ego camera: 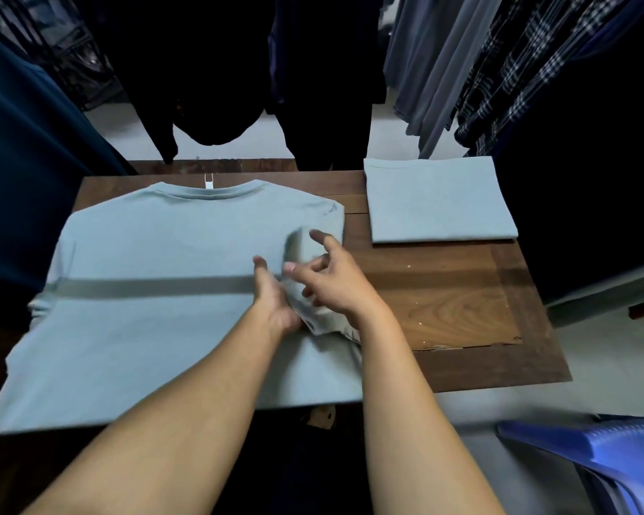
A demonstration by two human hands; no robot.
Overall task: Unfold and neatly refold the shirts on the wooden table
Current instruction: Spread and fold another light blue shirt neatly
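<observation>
Work is at the side fold of a pale blue T-shirt (145,328), which is spread flat over the left part of the wooden worktop (443,302), its hem draping past the near edge. A second shirt of the same colour (435,202) lies squared off in the far right corner, well apart, and looks finished, so I judge the task to be about half done.

Both hands meet at the shirt's right side, where the right sleeve (300,247) stands lifted off the body. The left hand (276,299) rests on the cloth just beside that raised fold with its thumb straight. Its other fingers are hidden behind the fabric, so I cannot tell how they lie. The right hand (335,284) is over the sleeve, fingers (324,241) apart and loosely bent. Motion blur keeps me from telling whether they pinch the cloth.

The next move, as I read it, calls for laying the sleeve down flat along the body, smoothing it, then matching the fold on the left side.

The collar (205,191) and its white label (209,182) point away from the person. The long axis runs from collar to hem, far to near.
</observation>
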